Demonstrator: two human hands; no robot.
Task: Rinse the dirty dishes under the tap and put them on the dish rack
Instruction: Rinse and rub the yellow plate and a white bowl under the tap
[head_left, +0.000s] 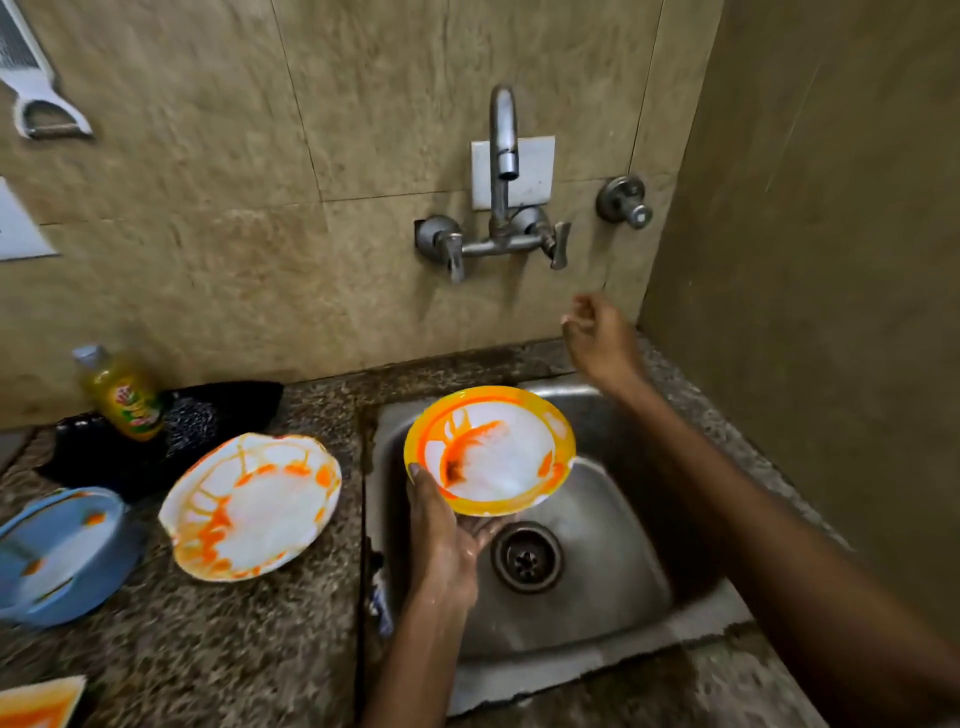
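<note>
Reach decided the next move: the right hand (597, 338) hung loosely curled and empty just below and right of the grey wall tap's right lever (560, 248), nearer than the left. The left hand (441, 525) gripped the sauce-smeared yellow-rimmed white plate (491, 451) by its near-left rim, tilted over the steel sink (613, 587), below the dry spout.

Beneath the bowl (491, 451), the left hand (445, 530) has its fingers mostly hidden. The right hand (597, 338) is blurred, its finger pose unclear. Far left of the left hand, the blue dish (62, 551) and an orange-stained plate (39, 701) are cut by the edge. The bottle (124, 395) label is unreadable.
</note>
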